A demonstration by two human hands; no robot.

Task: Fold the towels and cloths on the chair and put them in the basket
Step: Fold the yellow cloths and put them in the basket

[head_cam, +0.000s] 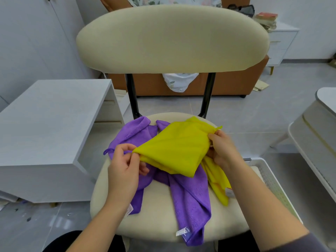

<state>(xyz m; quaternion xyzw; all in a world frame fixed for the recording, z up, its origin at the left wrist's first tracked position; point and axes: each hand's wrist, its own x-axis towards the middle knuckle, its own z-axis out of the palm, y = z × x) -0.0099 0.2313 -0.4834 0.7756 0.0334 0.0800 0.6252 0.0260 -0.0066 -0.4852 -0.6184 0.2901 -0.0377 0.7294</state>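
Cream chair seat fills the near centre, w/ both forearms reaching in over its front edge. Purple cloth sprawls crumpled across the seat, one end hanging off the front edge w/ a white label; can't tell if it's one piece or two. Left hand sits over the purple cloth's left part, thumb & forefinger pinching the left corner of a yellow cloth, other fingers curled under. Right hand pinches the same cloth's right edge near its upper corner. Yellow cloth is folded & stretched btw the two hands, over the middle of the purple one. Second yellow cloth lies on the seat's right side, partly under the right hand & wrist, just beside the purple. White basket stands just right of the seat, mostly hidden by the right forearm. White side table is to the left. Further back: padded backrest on two black posts, then an orange-brown sofa, & a white drawer unit w/ books on top at far right.
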